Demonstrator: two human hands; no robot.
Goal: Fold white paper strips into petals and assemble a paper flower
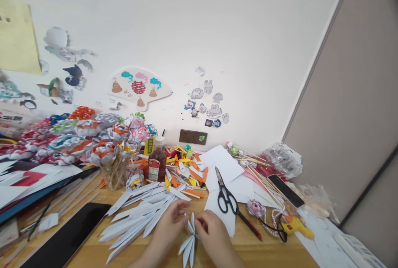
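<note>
Low in the middle, a small flower of folded white paper petals [188,248] fans out between my hands above the wooden table. My right hand [214,232] pinches the flower near its centre with thumb and forefinger. My left hand [171,223] has its fingers curled against the upper petal, its fingertips partly hidden. Beside my left hand lie several long folded white paper strips [132,226], spread in a loose heap. Black-handled scissors [228,199] rest on white paper sheets [219,168] beyond my right hand, with a dark pen [250,225] beside them.
Paper flowers [90,135] crowd the back left. A bottle [157,162] stands before coloured paper scraps [186,168]. A dark tablet-like slab [66,235] lies left. At right are a yellow glue gun [297,226], its cord, a phone [286,190] and wooden sticks [256,177].
</note>
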